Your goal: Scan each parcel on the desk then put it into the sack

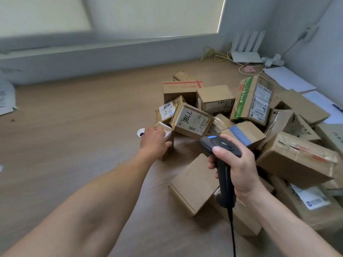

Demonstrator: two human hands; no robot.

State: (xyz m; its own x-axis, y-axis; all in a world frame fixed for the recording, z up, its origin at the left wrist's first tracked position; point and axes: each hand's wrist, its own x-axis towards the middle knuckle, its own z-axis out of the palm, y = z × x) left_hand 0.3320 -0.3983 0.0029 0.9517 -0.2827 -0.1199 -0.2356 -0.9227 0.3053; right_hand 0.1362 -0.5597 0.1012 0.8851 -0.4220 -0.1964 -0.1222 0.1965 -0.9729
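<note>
Wooden desk [74, 127], left hand [155, 140] gripping small parcel [169, 151], right hand [239, 167] holding scanner [221, 145]

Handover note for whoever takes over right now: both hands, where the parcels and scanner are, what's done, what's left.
Left hand: grips the small tape-wrapped brown cardboard parcel at the left edge of the heap of brown cardboard boxes.
Right hand: holds the black corded handheld scanner with a blue button, head towards the heap.
Parcels: the heap lies on the wooden desk; the sack is out of view.
Done: cannot tell how many are bagged.
Left: scan the gripped parcel, sack it, then work through the heap.
</note>
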